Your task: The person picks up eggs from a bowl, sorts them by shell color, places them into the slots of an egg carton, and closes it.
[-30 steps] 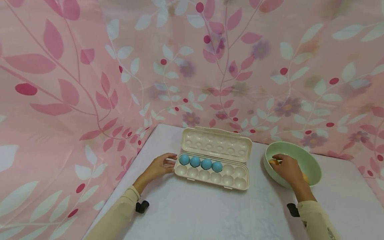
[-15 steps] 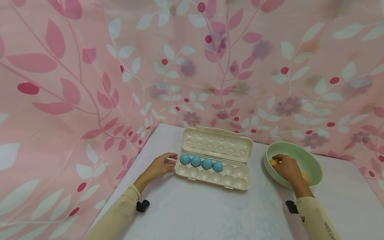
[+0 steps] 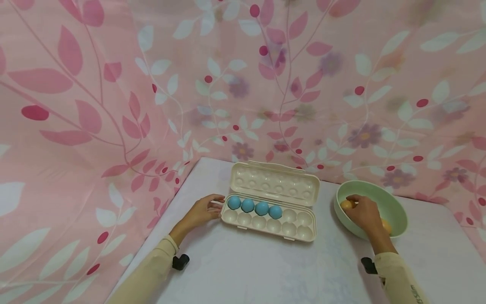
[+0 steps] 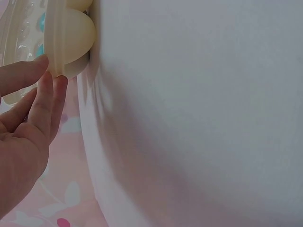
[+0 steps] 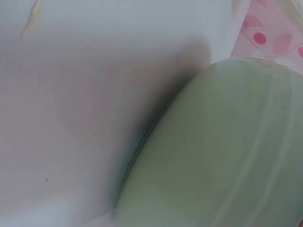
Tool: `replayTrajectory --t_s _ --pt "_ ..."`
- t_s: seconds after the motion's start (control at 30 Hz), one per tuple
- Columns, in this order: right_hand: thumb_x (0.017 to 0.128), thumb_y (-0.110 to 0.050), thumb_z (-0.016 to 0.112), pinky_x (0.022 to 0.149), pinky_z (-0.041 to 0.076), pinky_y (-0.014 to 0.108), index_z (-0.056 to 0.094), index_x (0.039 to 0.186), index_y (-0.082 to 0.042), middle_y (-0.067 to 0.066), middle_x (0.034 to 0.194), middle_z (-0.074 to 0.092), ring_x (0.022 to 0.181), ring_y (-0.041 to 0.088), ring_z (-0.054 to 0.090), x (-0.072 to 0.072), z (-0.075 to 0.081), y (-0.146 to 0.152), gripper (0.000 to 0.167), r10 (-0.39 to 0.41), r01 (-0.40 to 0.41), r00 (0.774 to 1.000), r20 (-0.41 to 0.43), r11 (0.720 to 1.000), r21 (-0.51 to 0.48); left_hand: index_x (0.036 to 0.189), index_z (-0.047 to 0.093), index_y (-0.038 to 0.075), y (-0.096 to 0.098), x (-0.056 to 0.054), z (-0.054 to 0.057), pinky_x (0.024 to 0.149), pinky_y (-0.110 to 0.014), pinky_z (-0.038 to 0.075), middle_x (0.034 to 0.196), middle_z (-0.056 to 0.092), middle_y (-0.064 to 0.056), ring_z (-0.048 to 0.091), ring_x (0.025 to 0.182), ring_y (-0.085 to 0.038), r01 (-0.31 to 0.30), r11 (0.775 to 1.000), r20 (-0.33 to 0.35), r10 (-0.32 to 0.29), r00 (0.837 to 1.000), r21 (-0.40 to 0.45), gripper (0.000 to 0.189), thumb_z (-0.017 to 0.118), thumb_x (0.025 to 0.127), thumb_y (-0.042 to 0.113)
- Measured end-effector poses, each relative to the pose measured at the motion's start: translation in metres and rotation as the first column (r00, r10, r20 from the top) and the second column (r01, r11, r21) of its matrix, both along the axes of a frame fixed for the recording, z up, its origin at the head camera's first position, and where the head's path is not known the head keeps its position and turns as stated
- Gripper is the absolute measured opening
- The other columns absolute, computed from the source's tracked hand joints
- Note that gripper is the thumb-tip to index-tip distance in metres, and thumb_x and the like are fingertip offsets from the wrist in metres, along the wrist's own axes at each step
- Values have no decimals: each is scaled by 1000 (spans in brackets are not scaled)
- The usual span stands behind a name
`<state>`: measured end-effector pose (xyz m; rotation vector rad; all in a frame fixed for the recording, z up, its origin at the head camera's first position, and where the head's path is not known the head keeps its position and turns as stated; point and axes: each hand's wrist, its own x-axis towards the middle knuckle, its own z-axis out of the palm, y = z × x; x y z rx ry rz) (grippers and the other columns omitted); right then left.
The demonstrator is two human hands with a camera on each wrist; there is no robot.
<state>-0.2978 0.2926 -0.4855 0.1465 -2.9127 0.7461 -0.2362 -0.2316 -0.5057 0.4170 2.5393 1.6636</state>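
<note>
Nearest, in front of the egg box (image 3: 266, 228), spreads a pale cloth-covered surface (image 3: 243, 270). Two cream sleeves reach in, the left sleeve (image 3: 148, 274) to the left front of the egg box and the right sleeve (image 3: 400, 278), marked with dark lettering, to its right front. A small black device (image 3: 180, 261) sits at the left wrist, another (image 3: 368, 265) at the right.

The left hand (image 3: 199, 211) is at the left end of the egg box; its fingers are nearly straight and slightly apart, and in the left wrist view the tips touch the box's rim. The right hand (image 3: 364, 214), well to the right of the egg box, dips into a pale green bowl (image 3: 389, 207). Its fingers curve down beside an orange ball (image 3: 346, 204); their tips are hidden, so I cannot tell whether they pinch it. A second orange ball (image 3: 386, 226) shows in the bowl beside the wrist.

Four blue balls (image 3: 261, 208) fill the back row of the egg box from its left end. Behind them the lid (image 3: 275, 182) lies open. Farthest, a pink cloth (image 3: 243, 63) printed with leaves and flowers hangs behind the egg box.
</note>
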Motion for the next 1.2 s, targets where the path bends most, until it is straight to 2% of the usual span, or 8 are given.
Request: replayTrajectory --t_s 0.3,0.53,0.63,0.8,0.87,0.97,1.1,1.2 --pt "80 -21 73 71 48 42 70 116 0 22 103 65 88 35 59 5 3 -10 42 -98 64 964 -248 988 -143 133 51 -7 -3 -2 -7 90 -39 53 125 58 -25 62 109 -37 3 1000 -9 -3 1000 6 58 72 79 -12" --pt "84 -42 74 55 49 13 70 119 -10 1 101 68 75 2 63 11 12 -17 47 -249 170 958 -140 890 -422 131 46 -17 5 9 14 93 -55 48 125 53 -36 57 109 -49 25 999 0 -25 1000 48 57 67 78 -19" --pt "89 -40 69 62 55 17 67 121 -4 -6 97 67 72 1 67 14 23 -22 48 -202 118 978 -58 757 -642 131 45 -18 7 13 22 93 -56 48 125 52 -37 56 110 -50 28 998 11 -29 1000 52 56 66 78 -20" --pt "101 -30 54 72 59 31 61 123 2 7 105 64 83 20 71 17 35 -28 40 55 -16 998 4 354 -935 131 46 -17 5 9 13 92 -53 49 124 52 -37 57 109 -50 17 999 -4 -17 1000 45 57 67 78 -20" --pt "102 -31 51 75 59 31 60 125 -3 8 107 62 86 21 70 18 37 -31 37 134 -13 991 31 310 -951 131 47 -15 3 5 5 91 -51 51 124 54 -35 59 108 -47 9 1000 -17 -8 1000 25 57 68 78 -18" --pt "99 -32 56 74 58 26 58 128 -6 4 103 65 84 18 71 21 39 -38 39 159 -7 985 65 415 -910 132 49 -11 0 1 -2 90 -45 53 125 56 -29 61 108 -41 -3 1000 -27 3 1000 -2 57 70 79 -15" --pt "95 -32 63 74 57 24 54 132 -3 4 103 62 80 15 72 26 41 -51 48 118 -61 993 18 635 -770 131 51 -8 0 -1 -3 90 -40 54 125 58 -25 62 108 -37 -9 1000 -18 9 1000 -1 57 72 79 -14" --pt "92 -33 67 75 57 24 56 133 -4 7 109 59 83 12 70 28 41 -60 51 80 -89 996 -44 733 -674 131 52 -9 0 -1 -2 89 -37 54 124 58 -25 62 108 -37 -8 1000 -13 8 1000 -1 56 72 78 -14"
